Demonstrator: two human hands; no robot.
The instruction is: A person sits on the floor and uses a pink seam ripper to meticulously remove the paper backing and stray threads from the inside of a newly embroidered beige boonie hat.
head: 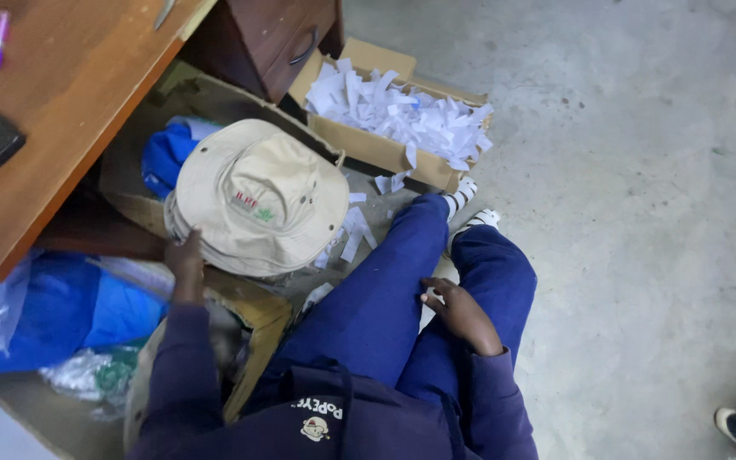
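A stack of beige cloth bucket hats (257,200) rests on the edge of an open brown cardboard carton (253,307) under the wooden desk (61,102), steadied there by the left hand (185,264), whose fingers grip the brims at the stack's lower left. The right hand (462,311) lies loosely open on the blue trouser leg (376,298), holding nothing. Beyond, a cardboard box of white paper strips (398,115) sits on the grey concrete floor (641,170).

Soft, even light fills the scene, brightest on the grey floor (641,170). Deep shadow sits under the worktop (70,94). White paper strips (402,111) look slightly washed out. Detail is mildly soft throughout, with smearing toward the lower left corner.
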